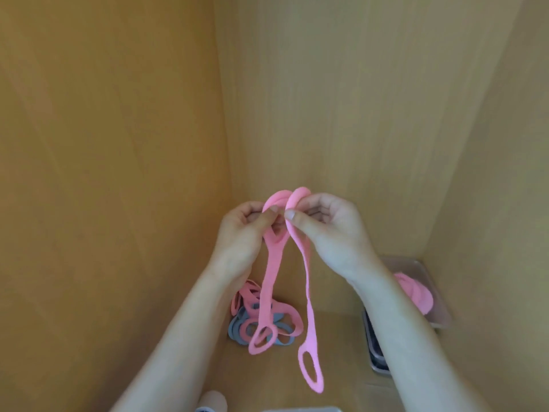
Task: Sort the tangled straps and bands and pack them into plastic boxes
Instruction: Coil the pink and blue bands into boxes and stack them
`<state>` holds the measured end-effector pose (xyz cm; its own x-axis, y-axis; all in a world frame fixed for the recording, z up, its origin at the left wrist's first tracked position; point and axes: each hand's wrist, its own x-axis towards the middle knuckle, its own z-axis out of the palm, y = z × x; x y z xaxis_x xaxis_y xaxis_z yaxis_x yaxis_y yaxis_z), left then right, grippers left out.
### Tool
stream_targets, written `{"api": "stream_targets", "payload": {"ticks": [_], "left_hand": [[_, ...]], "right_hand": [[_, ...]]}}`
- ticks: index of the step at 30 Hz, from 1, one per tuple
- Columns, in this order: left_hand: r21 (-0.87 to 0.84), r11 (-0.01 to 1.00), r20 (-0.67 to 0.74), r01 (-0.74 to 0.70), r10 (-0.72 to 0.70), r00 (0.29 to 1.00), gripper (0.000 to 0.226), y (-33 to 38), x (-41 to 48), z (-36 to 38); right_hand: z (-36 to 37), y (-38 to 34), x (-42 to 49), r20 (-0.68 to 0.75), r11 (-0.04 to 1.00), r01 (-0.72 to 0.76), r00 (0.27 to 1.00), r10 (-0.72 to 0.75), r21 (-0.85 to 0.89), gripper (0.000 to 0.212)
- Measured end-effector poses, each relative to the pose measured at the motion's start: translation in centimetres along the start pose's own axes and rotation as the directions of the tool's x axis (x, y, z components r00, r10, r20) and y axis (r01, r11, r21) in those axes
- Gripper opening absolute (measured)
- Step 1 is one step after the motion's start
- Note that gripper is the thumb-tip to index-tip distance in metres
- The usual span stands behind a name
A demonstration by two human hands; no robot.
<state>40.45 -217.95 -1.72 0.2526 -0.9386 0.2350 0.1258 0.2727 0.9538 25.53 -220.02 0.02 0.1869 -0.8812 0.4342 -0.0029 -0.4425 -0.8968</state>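
Note:
A long pink strap [306, 281] with looped ends hangs from both hands, held up in front of the wooden back wall. My left hand [240, 236] pinches one part of it near the top, where a pink strand [271, 281] drops to a loop low down. My right hand [329, 230] pinches the fold beside it, thumb on the strap. Below the hands a tangled pile of pink and grey-blue bands [261, 319] lies on the wooden surface. A clear plastic box [427, 281] at the right holds folded pink straps [414, 294].
Wooden panels enclose the space on the left, back and right. A second box [375, 352] with dark contents sits under my right forearm. The rim of another container [309, 409] shows at the bottom edge.

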Motion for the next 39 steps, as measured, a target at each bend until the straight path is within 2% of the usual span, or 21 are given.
{"api": "stream_targets", "payload": {"ticks": [3,5,10,12,14,19,21,26,32,35,39], "left_hand": [[-0.037,0.999,0.060,0.016,-0.014,0.998,0.011,-0.2,-0.3,0.6],[-0.118,0.992,0.081,0.050,-0.040,0.996,0.013,-0.1,-0.4,0.9],[-0.229,0.969,0.177,0.098,-0.057,0.983,0.037,0.1,-0.7,1.4],[-0.219,0.972,0.218,0.088,-0.039,0.975,0.033,0.3,-0.9,1.3],[-0.192,0.979,0.235,0.063,-0.017,0.972,0.022,0.7,-0.9,1.1],[-0.176,0.983,0.227,0.054,-0.013,0.974,0.017,1.4,-0.7,1.3],[-0.186,0.981,0.241,0.049,-0.003,0.971,0.021,1.6,-0.7,1.4],[-0.183,0.982,0.275,0.044,0.008,0.961,0.034,2.1,-0.9,1.5],[-0.119,0.993,0.299,0.005,0.031,0.954,0.037,2.7,-0.6,0.9],[-0.105,0.994,0.311,0.002,0.031,0.950,0.043,3.0,-0.5,0.5],[-0.078,0.997,0.327,-0.015,0.040,0.944,0.038,3.1,-0.4,-0.2]], "right_hand": [[0.7,0.3,-0.6,-0.054,0.991,0.046,0.997,-0.053,-0.127,0.013],[0.8,0.4,-0.9,-0.063,0.989,0.061,0.996,-0.070,-0.138,0.014],[0.6,0.2,-1.8,-0.061,0.964,0.129,0.987,-0.147,-0.233,0.012],[0.2,0.0,-2.2,0.013,0.944,0.186,0.982,-0.190,-0.272,0.005],[-0.5,-0.1,-2.5,0.062,0.930,0.217,0.976,-0.208,-0.295,0.009],[-2.5,0.3,-2.4,-0.099,0.848,0.226,0.946,-0.308,-0.479,0.021],[-2.9,0.7,-2.2,-0.092,0.831,0.202,0.953,-0.290,-0.519,0.030],[-2.4,1.4,-1.4,-0.087,0.846,0.154,0.970,-0.229,-0.511,0.030],[-2.4,1.0,-0.7,-0.110,0.933,0.134,0.977,-0.180,-0.333,0.027],[-2.8,0.2,-0.3,-0.045,0.961,0.096,0.993,-0.111,-0.258,0.028],[-3.4,-1.0,-0.1,0.024,0.979,0.050,0.999,-0.046,-0.198,0.024]]}}
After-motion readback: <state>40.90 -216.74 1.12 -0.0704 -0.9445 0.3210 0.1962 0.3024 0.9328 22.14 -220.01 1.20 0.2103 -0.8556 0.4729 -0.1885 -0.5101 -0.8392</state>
